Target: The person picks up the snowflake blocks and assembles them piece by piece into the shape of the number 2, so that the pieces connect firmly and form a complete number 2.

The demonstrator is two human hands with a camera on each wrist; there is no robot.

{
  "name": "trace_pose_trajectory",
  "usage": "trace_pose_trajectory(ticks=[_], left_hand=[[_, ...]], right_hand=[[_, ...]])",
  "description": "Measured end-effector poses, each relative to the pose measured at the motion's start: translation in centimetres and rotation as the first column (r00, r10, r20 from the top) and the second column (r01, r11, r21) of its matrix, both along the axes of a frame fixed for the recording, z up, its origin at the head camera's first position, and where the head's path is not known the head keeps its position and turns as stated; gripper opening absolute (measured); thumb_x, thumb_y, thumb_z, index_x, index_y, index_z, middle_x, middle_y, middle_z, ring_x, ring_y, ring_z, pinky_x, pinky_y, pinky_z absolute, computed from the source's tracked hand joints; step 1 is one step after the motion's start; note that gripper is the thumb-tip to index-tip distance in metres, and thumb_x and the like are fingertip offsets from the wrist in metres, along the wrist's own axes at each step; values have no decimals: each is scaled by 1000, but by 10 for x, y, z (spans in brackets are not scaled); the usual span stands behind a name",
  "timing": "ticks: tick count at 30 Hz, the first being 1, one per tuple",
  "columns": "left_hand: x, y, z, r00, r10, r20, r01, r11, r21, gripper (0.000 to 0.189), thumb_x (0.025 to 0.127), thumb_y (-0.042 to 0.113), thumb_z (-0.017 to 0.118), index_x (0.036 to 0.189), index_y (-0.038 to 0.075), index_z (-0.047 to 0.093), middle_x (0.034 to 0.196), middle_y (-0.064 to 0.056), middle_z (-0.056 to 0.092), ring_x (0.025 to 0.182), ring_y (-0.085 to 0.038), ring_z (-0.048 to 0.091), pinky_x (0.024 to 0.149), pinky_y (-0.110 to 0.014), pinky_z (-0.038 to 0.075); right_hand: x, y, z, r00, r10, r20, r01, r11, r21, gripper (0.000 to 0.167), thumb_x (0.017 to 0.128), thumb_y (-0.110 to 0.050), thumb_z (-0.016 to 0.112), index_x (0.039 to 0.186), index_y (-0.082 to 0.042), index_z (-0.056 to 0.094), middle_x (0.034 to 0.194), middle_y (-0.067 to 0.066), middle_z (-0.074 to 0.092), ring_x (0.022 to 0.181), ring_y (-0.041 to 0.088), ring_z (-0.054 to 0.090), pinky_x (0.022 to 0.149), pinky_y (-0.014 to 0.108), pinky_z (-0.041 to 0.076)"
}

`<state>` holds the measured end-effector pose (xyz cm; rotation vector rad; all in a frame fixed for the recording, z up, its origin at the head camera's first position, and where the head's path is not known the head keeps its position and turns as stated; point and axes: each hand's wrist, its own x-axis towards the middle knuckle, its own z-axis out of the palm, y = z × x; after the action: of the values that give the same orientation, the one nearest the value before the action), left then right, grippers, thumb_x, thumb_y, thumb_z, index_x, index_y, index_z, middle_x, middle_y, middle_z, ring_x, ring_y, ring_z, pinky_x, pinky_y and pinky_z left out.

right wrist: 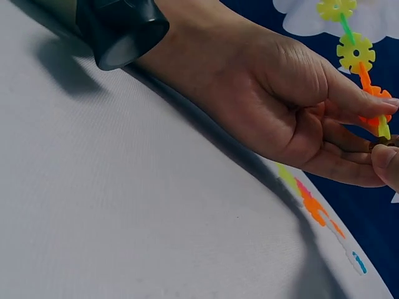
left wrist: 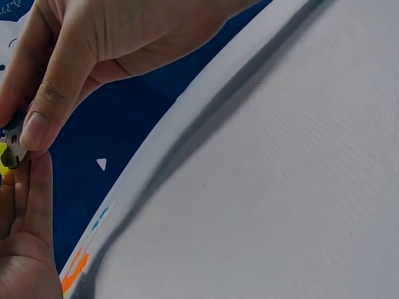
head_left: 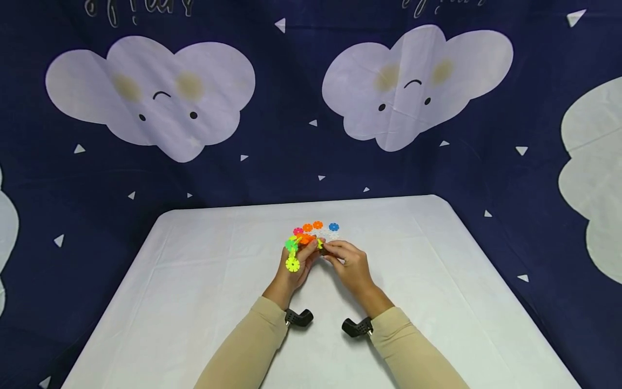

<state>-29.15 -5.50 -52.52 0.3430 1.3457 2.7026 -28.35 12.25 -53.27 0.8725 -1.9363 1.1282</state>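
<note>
In the head view a chain of linked plastic snowflake discs [head_left: 292, 264], in yellow, green and orange, hangs over my left hand [head_left: 302, 269]. The left fingers and thumb grip the chain near its orange and yellow end. Opposite, my right hand [head_left: 353, 266] pinches a small dark notched disc [right wrist: 381, 142] between thumb and fingers, up against the chain's yellow end piece [right wrist: 384, 126]. In the left wrist view that disc [left wrist: 15, 138] looks greyish under the right thumb. Fingers partly cover the joint, so how far the pieces interlock cannot be told.
Loose snowflake discs lie on the white table [head_left: 214, 302] beyond the hands: a blue one [head_left: 333, 227], orange ones [head_left: 318, 225], a pink one [head_left: 298, 231] and several whitish ones [head_left: 326, 234]. Behind the table hangs a dark blue cloth [head_left: 286, 173] with clouds.
</note>
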Motion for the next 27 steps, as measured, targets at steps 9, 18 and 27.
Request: trace_pose_trajectory(ticks=[9, 18, 27], left_hand=[[-2, 0, -10, 999, 34, 29, -35, 999, 25, 20, 99, 8, 75, 114, -4, 72, 116, -19, 73, 108, -27, 71, 102, -39, 56], [-2, 1, -11, 991, 112, 74, -116, 991, 62, 61, 94, 12, 83, 136, -21, 53, 125, -27, 69, 112, -28, 70, 102, -39, 56], [-2, 0, -6, 979, 158, 127, -168, 983, 72, 36, 97, 7, 79, 126, -8, 65, 129, -31, 65, 111, -28, 70, 99, -37, 57]], right_hand=[[-3, -1, -3, 1000, 25, -4, -25, 1000, -5, 38, 73, 19, 87, 108, 8, 78, 106, 17, 74, 92, 33, 75, 81, 26, 62], [-6, 5, -3, 986, 155, 68, -151, 987, -52, 46, 72, 23, 86, 115, 15, 71, 114, 28, 68, 91, 45, 72, 83, 46, 63], [-19, 22, -2, 981, -38, 191, 46, 998, -37, 29, 87, 12, 80, 115, 10, 74, 114, 20, 71, 93, 42, 71, 85, 44, 63]])
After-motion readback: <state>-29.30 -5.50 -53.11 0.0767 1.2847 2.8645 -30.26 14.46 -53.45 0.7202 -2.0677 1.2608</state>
